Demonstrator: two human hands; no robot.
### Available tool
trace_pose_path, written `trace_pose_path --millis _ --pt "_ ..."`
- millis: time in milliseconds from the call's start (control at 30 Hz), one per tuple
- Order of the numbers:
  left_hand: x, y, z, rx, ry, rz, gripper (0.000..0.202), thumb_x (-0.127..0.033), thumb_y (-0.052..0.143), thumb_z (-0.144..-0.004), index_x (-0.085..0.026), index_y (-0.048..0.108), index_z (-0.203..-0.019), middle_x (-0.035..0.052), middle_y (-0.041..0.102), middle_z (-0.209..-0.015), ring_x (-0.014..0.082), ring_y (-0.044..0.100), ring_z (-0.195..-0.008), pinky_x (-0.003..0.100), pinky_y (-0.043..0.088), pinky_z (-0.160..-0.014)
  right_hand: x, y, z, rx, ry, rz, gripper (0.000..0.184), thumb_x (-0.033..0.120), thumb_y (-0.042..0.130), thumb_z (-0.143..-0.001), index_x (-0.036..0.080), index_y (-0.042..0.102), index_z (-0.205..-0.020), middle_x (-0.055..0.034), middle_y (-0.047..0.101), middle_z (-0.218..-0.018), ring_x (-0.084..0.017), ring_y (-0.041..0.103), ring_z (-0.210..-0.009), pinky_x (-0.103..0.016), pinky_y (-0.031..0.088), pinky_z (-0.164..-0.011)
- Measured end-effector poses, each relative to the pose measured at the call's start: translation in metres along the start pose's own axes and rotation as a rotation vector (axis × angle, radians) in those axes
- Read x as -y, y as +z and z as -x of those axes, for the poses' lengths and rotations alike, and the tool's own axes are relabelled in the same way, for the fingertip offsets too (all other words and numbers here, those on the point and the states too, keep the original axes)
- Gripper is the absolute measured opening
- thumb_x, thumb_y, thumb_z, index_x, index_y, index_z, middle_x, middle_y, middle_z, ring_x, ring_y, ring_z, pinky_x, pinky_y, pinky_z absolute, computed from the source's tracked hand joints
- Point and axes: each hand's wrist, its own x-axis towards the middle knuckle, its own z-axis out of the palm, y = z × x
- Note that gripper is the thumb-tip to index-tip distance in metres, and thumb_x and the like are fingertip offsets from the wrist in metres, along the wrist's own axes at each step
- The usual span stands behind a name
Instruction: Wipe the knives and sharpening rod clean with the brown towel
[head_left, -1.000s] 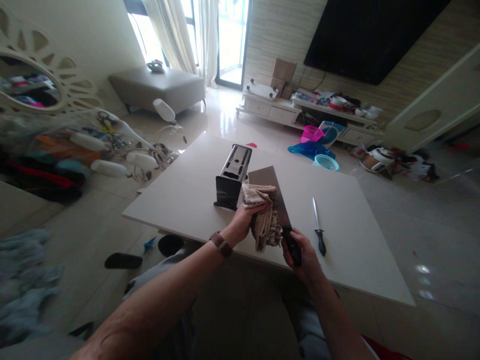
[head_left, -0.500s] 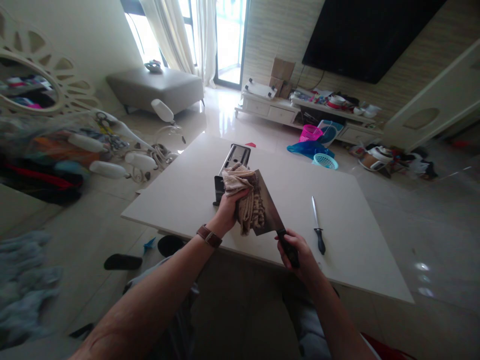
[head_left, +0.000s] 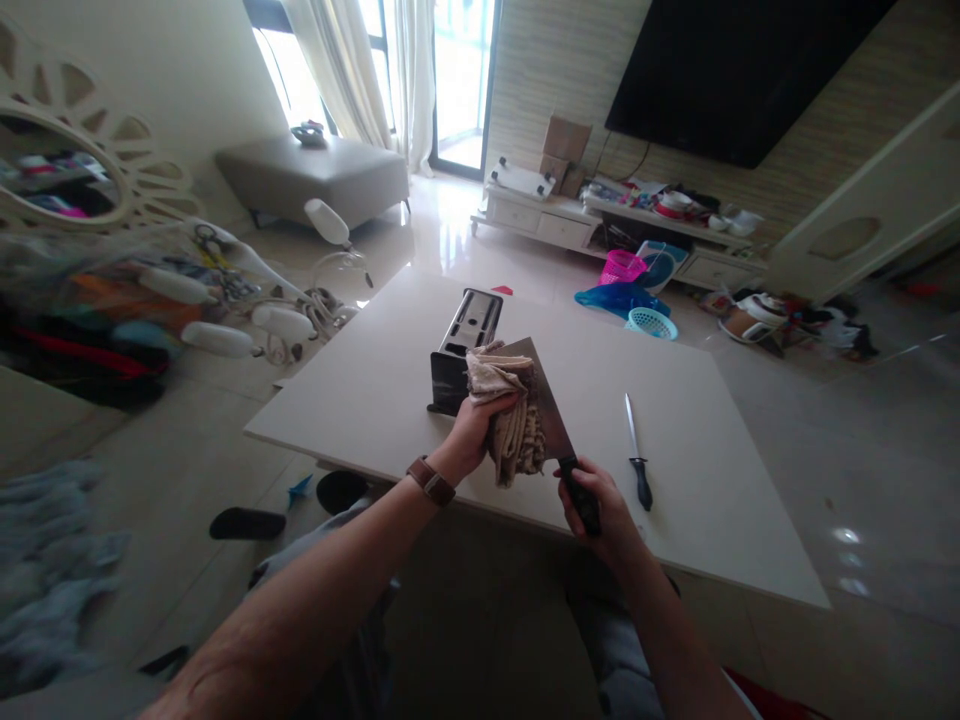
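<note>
My right hand (head_left: 604, 510) grips the black handle of a broad cleaver (head_left: 551, 405), its blade slanting up and away over the white table (head_left: 705, 500). My left hand (head_left: 472, 440), a brown watch on its wrist, is closed on a beige cloth (head_left: 510, 425) pressed against the blade's left face. The cloth hangs down and hides much of the blade. A black and steel knife block (head_left: 466, 345) stands just behind the cloth.
A slim black-handled knife (head_left: 634, 450) lies on the table right of my hands. On the floor sit a dark slipper (head_left: 246, 523), blue and pink baskets (head_left: 651, 322) and clutter at the left. A grey ottoman (head_left: 322, 175) and a TV cabinet (head_left: 600, 225) stand beyond.
The cloth went up the blade toward its far end half a second ago, then slid back down toward the handle. The cleaver tilted left and returned partway.
</note>
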Motion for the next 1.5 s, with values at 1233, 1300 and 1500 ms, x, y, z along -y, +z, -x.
trace_pose_path --millis 1233,1300,1500 --pt "0.025 0.002 0.006 0.092 0.006 -0.105 0.051 -0.025 0.090 -0.064 -0.018 0.076 -0.112 0.0076 0.077 -0.110 0.0236 0.070 -0.097 0.040 0.052 -0.096 0.007 -0.004 -0.007 -0.051 0.006 -0.016 0.035 0.051 0.061 -0.090 0.016 0.066 -0.092 0.0029 0.062 -0.059 -0.006 0.042 -0.028 -0.015 0.026 -0.026" --pt "0.025 0.002 0.006 0.086 0.001 -0.118 0.049 -0.025 0.090 -0.063 -0.017 0.076 -0.109 0.0076 0.077 -0.108 0.0236 0.070 -0.095 0.041 0.052 -0.097 0.007 -0.003 -0.007 -0.053 0.009 -0.020 0.035 0.050 0.061 -0.090 0.016 0.066 -0.092 0.0030 0.062 -0.058 -0.006 0.042 -0.027 -0.015 0.026 -0.026" --pt "0.016 0.001 0.004 0.051 -0.007 -0.092 0.053 -0.023 0.093 -0.058 -0.016 0.077 -0.108 0.0083 0.078 -0.107 0.0235 0.071 -0.094 0.040 0.053 -0.096 0.007 -0.001 -0.008 -0.038 0.013 -0.022 0.035 0.051 0.062 -0.088 0.016 0.066 -0.089 0.0032 0.061 -0.057 -0.006 0.043 -0.027 -0.016 0.026 -0.026"
